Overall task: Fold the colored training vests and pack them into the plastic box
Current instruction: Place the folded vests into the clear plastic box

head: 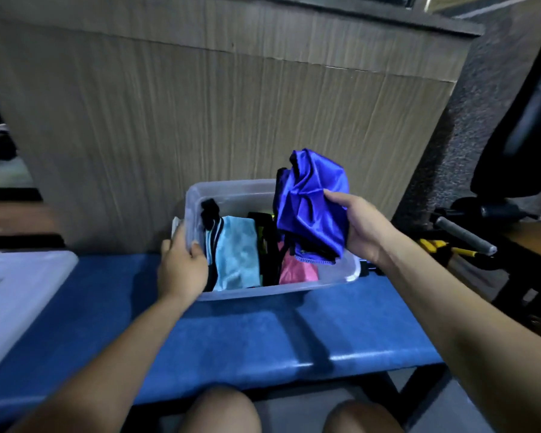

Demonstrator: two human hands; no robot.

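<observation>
Bench [231,339], blue padded top, near edge bare. Plastic box [263,292] sits at its far edge, toward the right end; translucent lid [19,295] lies on the left end.

Left hand [181,270] closed on the box's left wall, thumb inside, fingers outside, steadying it.

Right hand [361,228] closed on the blue vest [313,207], a loosely bunched bundle held above the box's right half, not yet inside.

Already packed upright: light blue vest [238,254] at left, a dark item in the middle, pink vest [297,270] at right.

Risk: bundle is slack and glossy; likely to spring open on release and ride over the rim. The remaining slot above the pink vest looks narrow; pushing could crumple neighbours.
</observation>
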